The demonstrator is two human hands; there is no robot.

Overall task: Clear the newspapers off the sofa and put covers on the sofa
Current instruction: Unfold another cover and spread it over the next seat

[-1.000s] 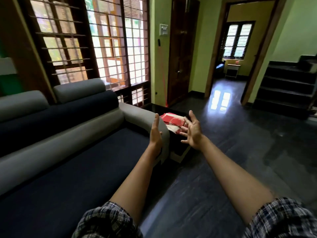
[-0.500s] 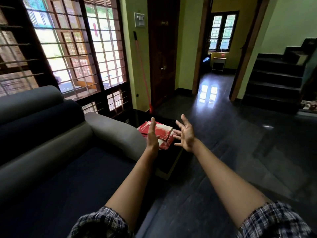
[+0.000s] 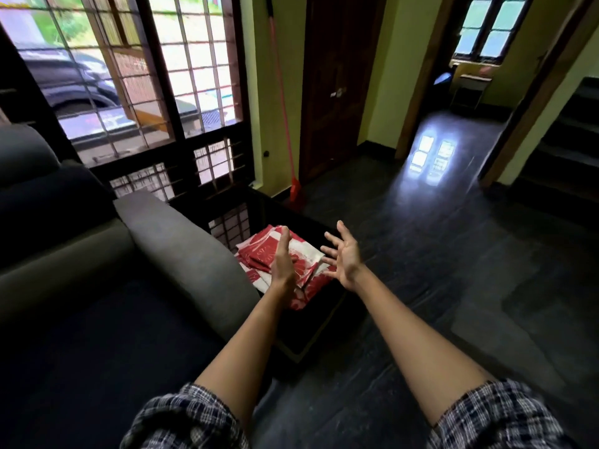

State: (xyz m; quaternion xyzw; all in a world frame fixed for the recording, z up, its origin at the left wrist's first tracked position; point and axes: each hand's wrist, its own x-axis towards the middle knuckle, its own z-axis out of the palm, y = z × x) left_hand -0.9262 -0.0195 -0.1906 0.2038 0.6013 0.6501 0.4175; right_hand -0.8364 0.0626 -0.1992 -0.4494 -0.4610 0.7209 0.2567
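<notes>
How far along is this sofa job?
No newspapers show on the visible part of the dark blue and grey sofa, so clearing looks done. The open left hand and right hand reach toward the folded red and white covers on the black glossy table; neither holds them yet. Covering the sofa remains.

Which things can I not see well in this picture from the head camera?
The covers: head view, the left hand hides their middle.
The sofa: head view, cut by the left and bottom edges.
The table: head view, too dark to show its legs.
</notes>
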